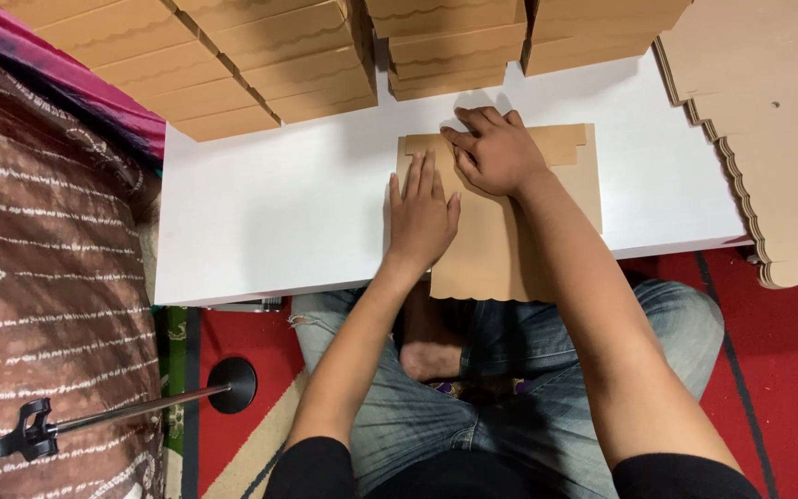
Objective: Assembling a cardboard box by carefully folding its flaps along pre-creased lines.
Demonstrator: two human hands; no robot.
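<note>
- Flat brown cardboard blank (501, 249) lies on the low white table (270, 212), at the table's 5 o'clock corner; its scalloped near edge overhangs the table rim above the person's lap.
- A narrow flap along the blank's far edge, at 12 o'clock, is folded over onto the sheet.
- Left hand (420, 217): palm down, fingers extended and held together, pressed flat on the blank's 9 o'clock side. Nothing grasped.
- Right hand (496, 152): palm down at the blank's 12 o'clock end, fingers slightly curled and spread, tips pressing the folded flap. Nothing enclosed.
- The two hands sit just beside each other, the right at 1 o'clock from the left.
- Stacks of folded cardboard boxes (260, 65) line the table's far edge, from 10 to 1 o'clock of the blank.
- Pile of unfolded scallop-edged blanks (778, 139) lies at 3 o'clock, past the table end, on the red carpet (778, 370).
- Person sits cross-legged in jeans (473, 407) at 6 o'clock.
- Black stand with round base (231, 383) lies at 8 o'clock, near brown patterned fabric (48, 277).
</note>
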